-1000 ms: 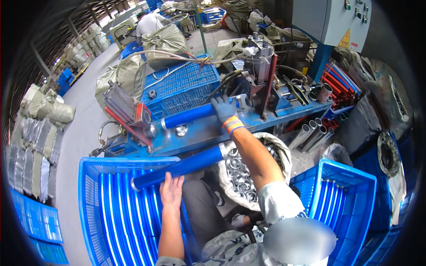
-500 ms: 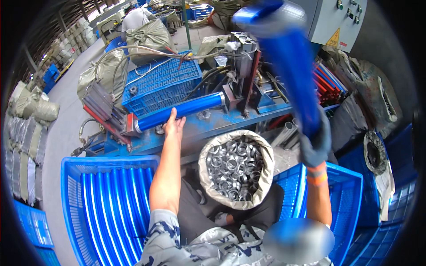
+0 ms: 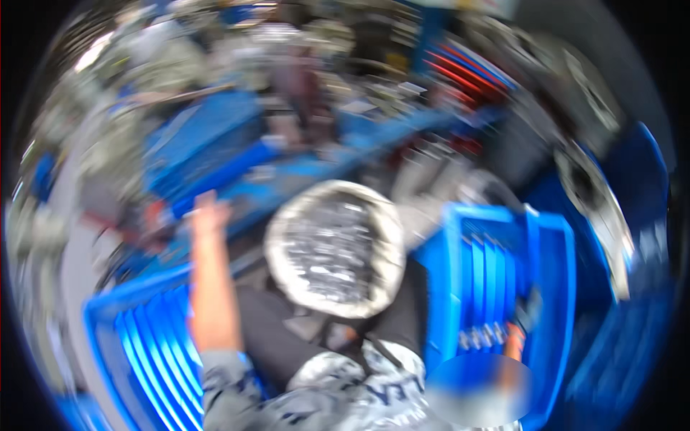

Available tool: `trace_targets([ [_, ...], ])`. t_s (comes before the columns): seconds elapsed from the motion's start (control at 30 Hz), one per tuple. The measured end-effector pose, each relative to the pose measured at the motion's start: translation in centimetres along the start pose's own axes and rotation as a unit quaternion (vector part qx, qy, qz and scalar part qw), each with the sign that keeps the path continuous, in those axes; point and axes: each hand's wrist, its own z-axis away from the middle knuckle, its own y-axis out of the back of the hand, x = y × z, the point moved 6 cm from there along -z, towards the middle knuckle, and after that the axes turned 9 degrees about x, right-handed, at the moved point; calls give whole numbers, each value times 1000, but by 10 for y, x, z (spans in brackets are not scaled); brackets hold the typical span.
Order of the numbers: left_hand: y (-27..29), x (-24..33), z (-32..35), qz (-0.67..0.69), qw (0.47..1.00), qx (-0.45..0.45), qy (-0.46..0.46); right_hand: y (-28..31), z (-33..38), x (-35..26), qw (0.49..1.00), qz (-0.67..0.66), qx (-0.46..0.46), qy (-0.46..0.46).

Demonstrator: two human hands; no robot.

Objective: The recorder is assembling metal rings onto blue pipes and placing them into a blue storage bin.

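Note:
Strong motion blur smears this view. My bare left hand is at the near side of a shiny blue tube, close to its left end; touching or apart, I cannot tell. That tube lies across the blue machine bench. My right hand, in a grey glove with an orange cuff, is low at the right blue crate, beside several blue tubes with silvery ends. Its fingers are too blurred to read, and no tube shows clearly in it.
A pale sack of metal rings stands between my legs. The left blue crate holds several blue tubes. Red tubes lie beyond the bench at right. A blue crate stands behind the bench.
My right hand has dropped from high in front, where it held up a blue tube, to the right crate. The view has swung to the right. My left hand stays near the bench tube.

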Motion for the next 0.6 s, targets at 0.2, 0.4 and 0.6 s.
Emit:
trace_targets([
  [0.2, 156, 18, 159, -333, 911, 42, -241, 43, 51, 71, 986, 72, 3, -150],
  [0.4, 303, 72, 381, -748, 584, 140, -282, 11, 97, 152, 966, 159, -84, -186],
  [0.6, 268, 40, 440, -786, 589, 122, -141, -79, 114, 169, 904, 246, -257, -235],
])
